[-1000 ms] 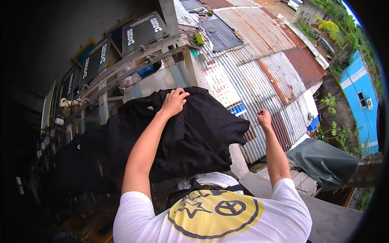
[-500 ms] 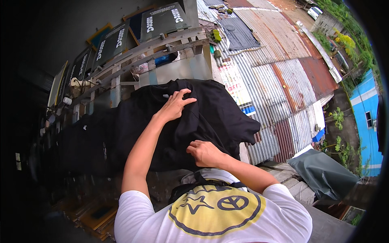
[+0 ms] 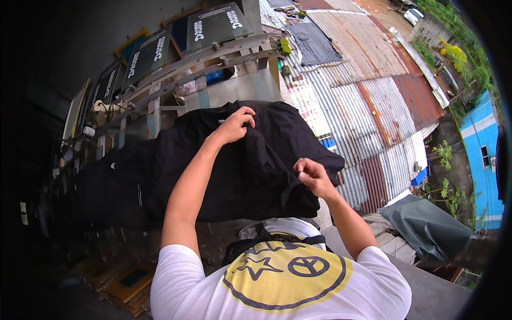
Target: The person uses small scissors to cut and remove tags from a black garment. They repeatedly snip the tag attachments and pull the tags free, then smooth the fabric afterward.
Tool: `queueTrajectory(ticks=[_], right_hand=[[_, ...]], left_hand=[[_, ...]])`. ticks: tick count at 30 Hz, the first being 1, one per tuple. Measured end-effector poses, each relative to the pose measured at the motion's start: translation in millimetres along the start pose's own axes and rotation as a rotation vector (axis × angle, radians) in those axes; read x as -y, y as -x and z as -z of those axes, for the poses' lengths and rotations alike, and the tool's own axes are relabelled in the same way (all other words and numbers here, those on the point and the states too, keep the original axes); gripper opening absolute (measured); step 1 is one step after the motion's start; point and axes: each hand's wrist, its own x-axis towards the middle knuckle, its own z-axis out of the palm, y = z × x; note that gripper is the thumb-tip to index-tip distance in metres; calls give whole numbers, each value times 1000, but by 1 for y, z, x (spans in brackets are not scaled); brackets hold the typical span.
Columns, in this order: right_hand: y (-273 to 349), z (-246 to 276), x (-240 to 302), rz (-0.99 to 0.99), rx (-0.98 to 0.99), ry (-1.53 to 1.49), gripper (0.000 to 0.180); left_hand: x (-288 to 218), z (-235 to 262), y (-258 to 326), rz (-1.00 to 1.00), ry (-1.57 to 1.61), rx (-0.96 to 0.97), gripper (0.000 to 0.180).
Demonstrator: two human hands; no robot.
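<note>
A black garment, apparently a T-shirt [image 3: 234, 176], is spread in loose folds in front of me, its far end bulging toward the right. My left hand [image 3: 233, 127] is closed on its fabric near the far edge, fingers bent over a raised fold. At the right side, my right hand [image 3: 316, 180] pinches another bit of the black cloth between thumb and fingers and lifts it a little. A ridge of fabric runs between the two hands. A small pale label shows beside the left hand.
More black garments [image 3: 114, 186] with small white marks lie to the left. Beyond stand wooden rails [image 3: 181, 80] and dark printing screens or panels [image 3: 146, 56] with white lettering. Corrugated metal roofs [image 3: 368, 117] spread out below at the right. Wooden frames [image 3: 128, 282] lie at lower left.
My right hand has moved away to the right and up, drawing the cloth with it. The left hand has shifted slightly right and up, with its fingers more curled.
</note>
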Motion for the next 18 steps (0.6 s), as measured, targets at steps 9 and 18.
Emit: queueTrajectory(ticks=[9,18], right_hand=[[-3,125,-7,140,-954,915,8],[-140,81,24,184,-47,1063,49]], left_hand=[[8,-22,-22,110,-6,-69,19],[-26,10,-24,79,101,6,19]])
